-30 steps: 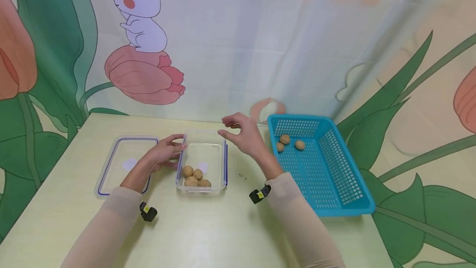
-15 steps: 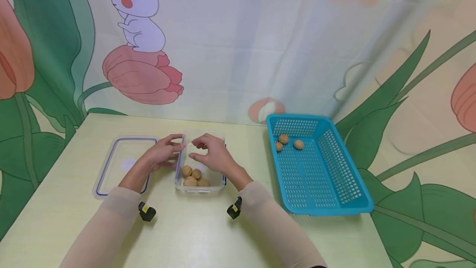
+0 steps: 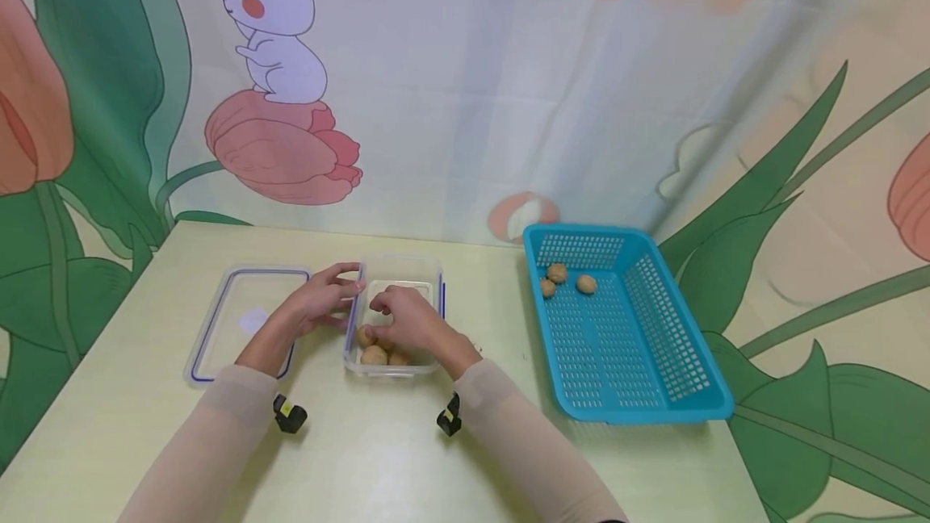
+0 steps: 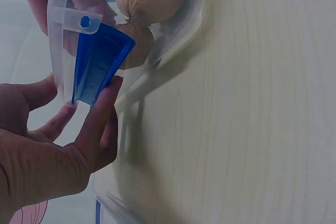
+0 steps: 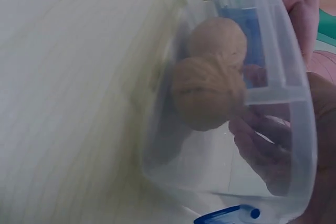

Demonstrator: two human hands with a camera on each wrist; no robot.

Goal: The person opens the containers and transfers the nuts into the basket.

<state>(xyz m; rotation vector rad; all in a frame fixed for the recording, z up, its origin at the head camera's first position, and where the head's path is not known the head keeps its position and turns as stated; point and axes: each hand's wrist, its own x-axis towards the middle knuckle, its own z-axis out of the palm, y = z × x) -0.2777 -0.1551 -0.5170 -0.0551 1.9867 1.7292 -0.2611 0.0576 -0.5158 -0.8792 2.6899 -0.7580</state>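
Note:
Several walnuts point(image 3: 374, 355) lie in the near end of a clear plastic container point(image 3: 349, 349) with blue latches. My left hand point(image 3: 320, 299) holds the container's left side, its thumb on the rim. In the left wrist view the fingers of the left hand point(image 4: 52, 150) bend around the wall by a hanging blue latch point(image 4: 102, 59). My right hand point(image 3: 408, 317) reaches down inside the container, thumb and forefinger apart, just over the walnuts and partly hiding them. Through the wall, in the right wrist view, its fingertips come close to a walnut point(image 5: 207, 93); contact is unclear.
A clear lid point(image 3: 250, 273) with a blue seal lies flat left of the container. On the right stands a blue perforated basket point(image 3: 632, 410) with three walnuts point(image 3: 586, 284) at its far left. A printed curtain point(image 3: 450, 119) hangs behind the table point(image 3: 363, 458).
My right hand has moved left from beside the container's far right edge, into it, then down toward the near walnuts. The left hand keeps its place on the side.

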